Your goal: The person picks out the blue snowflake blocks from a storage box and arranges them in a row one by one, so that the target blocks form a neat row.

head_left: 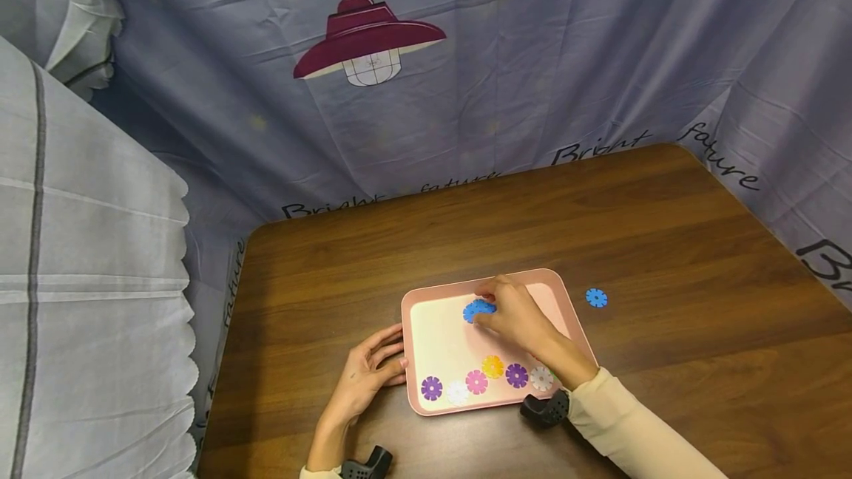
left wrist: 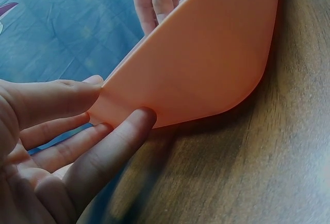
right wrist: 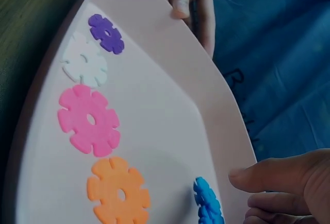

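A pink tray (head_left: 426,333) lies on the table. Inside it, toward the back, are overlapping blue notched discs (head_left: 476,309). My right hand (head_left: 519,316) hovers over them with bent fingers; in the right wrist view a gap separates its thumb from the blue discs (right wrist: 208,203). My left hand (head_left: 366,372) rests against the tray's left side, its fingertips touching the outer wall (left wrist: 206,54). Along the tray's near side lie a purple disc (head_left: 431,388), a white disc (head_left: 457,392), a pink disc (head_left: 476,381), an orange-yellow disc (head_left: 492,367), another purple disc (head_left: 517,375) and a pale grey disc (head_left: 541,378).
One blue disc (head_left: 596,297) lies on the wooden table (head_left: 319,272), right of the tray. A bit of green shows beside the pale disc, partly hidden by the right wrist. Printed curtains (head_left: 532,58) hang behind the table, and a white curtain (head_left: 100,279) hangs at left.
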Demonstrator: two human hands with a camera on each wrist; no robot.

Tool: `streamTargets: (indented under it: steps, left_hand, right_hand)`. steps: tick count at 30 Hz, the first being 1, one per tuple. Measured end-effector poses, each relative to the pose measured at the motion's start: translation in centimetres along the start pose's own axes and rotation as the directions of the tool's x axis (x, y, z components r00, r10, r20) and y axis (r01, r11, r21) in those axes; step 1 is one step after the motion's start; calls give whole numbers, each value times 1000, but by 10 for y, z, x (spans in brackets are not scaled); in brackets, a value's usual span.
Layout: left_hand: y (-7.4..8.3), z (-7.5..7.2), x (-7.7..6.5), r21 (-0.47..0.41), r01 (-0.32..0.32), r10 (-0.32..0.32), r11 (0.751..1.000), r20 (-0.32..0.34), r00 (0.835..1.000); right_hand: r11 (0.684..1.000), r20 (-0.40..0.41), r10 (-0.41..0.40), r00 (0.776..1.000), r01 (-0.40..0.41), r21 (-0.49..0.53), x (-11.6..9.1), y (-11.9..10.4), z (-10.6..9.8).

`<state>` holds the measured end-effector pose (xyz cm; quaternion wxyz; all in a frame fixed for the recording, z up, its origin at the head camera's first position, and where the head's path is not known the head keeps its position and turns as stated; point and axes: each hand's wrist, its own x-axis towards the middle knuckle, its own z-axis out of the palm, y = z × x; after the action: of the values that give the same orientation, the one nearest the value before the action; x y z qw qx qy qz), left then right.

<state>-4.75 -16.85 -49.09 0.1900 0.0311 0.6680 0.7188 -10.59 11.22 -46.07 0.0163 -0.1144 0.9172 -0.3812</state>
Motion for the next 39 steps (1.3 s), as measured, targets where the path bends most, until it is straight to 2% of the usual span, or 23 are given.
streamTargets:
  steps: [5, 12, 39]
  left_hand:
    - [0, 1, 0, 5, 5, -5, 1000, -5, 1000]
    - [1, 1, 0, 8, 2, -2, 1000, -9, 1000]
    - [0, 0, 1, -8, 3, -3, 1000, -6, 1000]
  right_hand:
    - [1000, 4, 2, 1000, -2, -21, 0, -3, 6]
    - [997, -14, -40, 999, 38, -69, 0, -2, 12]
    - [990, 4, -34, 999, 34, -136, -1, -1, 20]
